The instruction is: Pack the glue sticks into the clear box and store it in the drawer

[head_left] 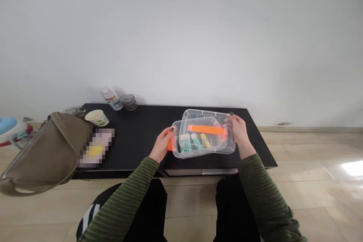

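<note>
A clear plastic storage box [176, 147] rests on the black low cabinet in front of me, with an orange latch [170, 144] at its left end. Green-and-white and yellow items [195, 141], too blurred by the plastic to name, lie inside it. My left hand [162, 145] grips the left end of the box, thumb on the rim. Over the box, shifted right and skewed to it, is its clear lid [208, 113] with an orange handle [207, 129]. My right hand [239, 132] pinches the lid's right end, thumb on top.
On the cabinet top [150, 132], a paper cup [97, 118], a spray can [111, 98] and a dark glass [128, 102] stand at the left. A brown bag [53, 151] leans over the left end, beside a pixelated pink packet [98, 147]. A wall [181, 45] rises behind.
</note>
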Action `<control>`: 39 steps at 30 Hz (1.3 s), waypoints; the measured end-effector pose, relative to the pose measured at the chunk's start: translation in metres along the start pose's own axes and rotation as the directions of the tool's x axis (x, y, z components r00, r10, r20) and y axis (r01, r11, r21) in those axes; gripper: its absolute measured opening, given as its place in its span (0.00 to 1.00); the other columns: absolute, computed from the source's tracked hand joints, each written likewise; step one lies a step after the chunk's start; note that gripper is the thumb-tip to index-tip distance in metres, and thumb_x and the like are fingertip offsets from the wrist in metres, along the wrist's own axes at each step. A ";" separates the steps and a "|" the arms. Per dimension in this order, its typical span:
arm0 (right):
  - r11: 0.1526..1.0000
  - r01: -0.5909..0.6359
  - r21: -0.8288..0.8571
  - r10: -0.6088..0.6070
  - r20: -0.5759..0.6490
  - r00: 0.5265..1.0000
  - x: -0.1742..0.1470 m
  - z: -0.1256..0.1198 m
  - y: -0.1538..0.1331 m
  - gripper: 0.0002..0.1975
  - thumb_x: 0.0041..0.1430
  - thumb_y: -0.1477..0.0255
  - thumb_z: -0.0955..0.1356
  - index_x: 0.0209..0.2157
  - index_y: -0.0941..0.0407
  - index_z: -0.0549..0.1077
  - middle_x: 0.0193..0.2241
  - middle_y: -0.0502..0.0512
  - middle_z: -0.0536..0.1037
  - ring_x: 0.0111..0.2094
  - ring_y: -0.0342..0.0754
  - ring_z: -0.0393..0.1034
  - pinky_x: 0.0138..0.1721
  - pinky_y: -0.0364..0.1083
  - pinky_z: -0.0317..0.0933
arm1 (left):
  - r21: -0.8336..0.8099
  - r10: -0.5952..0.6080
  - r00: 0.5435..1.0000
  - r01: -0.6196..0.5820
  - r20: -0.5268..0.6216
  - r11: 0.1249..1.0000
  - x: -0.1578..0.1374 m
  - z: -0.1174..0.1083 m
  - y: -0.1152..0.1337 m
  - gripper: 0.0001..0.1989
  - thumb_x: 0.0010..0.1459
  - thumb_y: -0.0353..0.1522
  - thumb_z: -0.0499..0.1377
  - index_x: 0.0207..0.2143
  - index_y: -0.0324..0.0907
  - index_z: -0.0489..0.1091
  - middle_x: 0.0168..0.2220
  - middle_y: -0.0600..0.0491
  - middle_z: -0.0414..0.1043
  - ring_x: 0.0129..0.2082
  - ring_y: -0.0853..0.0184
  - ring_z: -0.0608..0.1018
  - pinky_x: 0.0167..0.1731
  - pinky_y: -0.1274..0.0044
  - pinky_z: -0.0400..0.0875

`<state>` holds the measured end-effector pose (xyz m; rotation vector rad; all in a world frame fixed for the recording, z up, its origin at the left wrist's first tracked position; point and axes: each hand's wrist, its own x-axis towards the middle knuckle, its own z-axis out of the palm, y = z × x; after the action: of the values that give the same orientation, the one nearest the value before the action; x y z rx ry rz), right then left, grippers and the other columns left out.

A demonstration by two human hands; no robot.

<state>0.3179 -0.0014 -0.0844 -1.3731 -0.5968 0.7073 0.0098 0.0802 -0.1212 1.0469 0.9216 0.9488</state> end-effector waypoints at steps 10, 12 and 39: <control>0.922 0.085 -0.379 -0.021 0.172 0.985 0.018 0.025 0.022 0.27 0.53 0.45 0.66 0.35 0.57 0.76 0.27 0.52 0.76 0.28 0.46 0.69 0.28 0.43 0.63 | 0.118 0.041 0.998 -0.046 0.046 0.992 -0.005 0.003 0.006 0.25 0.57 0.51 0.58 0.44 0.40 0.71 0.43 0.49 0.75 0.40 0.63 0.77 0.39 0.74 0.71; 0.897 0.137 -0.420 -0.069 0.173 0.982 0.018 0.028 0.024 0.25 0.55 0.47 0.66 0.35 0.57 0.76 0.29 0.52 0.76 0.29 0.45 0.68 0.29 0.42 0.62 | 0.156 0.027 0.996 -0.039 0.079 0.987 -0.008 0.003 0.009 0.25 0.56 0.49 0.61 0.48 0.41 0.69 0.47 0.48 0.74 0.43 0.62 0.77 0.41 0.73 0.71; 0.698 -0.279 -0.659 0.600 0.327 0.730 -0.016 -0.016 -0.007 0.30 0.54 0.51 0.72 0.49 0.59 0.69 0.41 0.62 0.79 0.35 0.48 0.75 0.32 0.44 0.70 | -0.190 -0.245 0.969 0.244 0.015 0.951 -0.025 0.025 0.011 0.23 0.50 0.31 0.67 0.49 0.38 0.68 0.40 0.46 0.77 0.37 0.62 0.80 0.36 0.73 0.75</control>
<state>0.3198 -0.0246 -0.0791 -1.9485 -0.9664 1.4370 0.0235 0.0526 -0.1009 0.7468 0.9238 0.8162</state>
